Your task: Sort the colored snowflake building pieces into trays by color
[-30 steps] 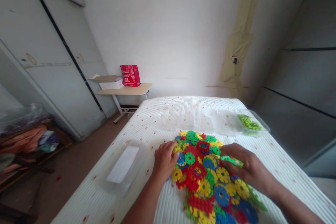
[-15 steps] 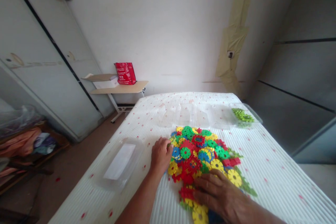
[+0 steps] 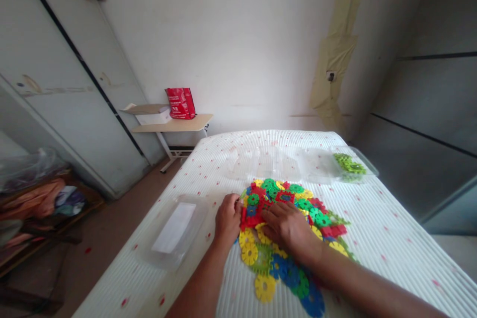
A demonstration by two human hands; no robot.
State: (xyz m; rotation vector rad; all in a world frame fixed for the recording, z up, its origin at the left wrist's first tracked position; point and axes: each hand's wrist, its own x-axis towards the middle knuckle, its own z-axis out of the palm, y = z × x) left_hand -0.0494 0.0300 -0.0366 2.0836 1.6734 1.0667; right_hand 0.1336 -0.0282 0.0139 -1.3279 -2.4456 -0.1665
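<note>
A heap of flat plastic snap-together building pieces in red, yellow, green and blue lies in the middle of the covered table. At the heap's left edge is my left hand, fingers curled together; whatever they hold is hidden. My right hand rests palm down over the heap, fingers stretched to the left across red pieces. Pieces beneath that palm are covered. Toward me, yellow discs and blue discs spread out flat.
Clear plastic boxes stand in a row beyond the heap, the rightmost holding light-green pieces. To the left lies a clear lid with white paper. A side table carries a red bag and a white box.
My right hand has moved forward and left over the heap, and red pieces have shifted toward my left hand. Yellow and blue discs nearest me are now uncovered. My left hand has barely moved.
</note>
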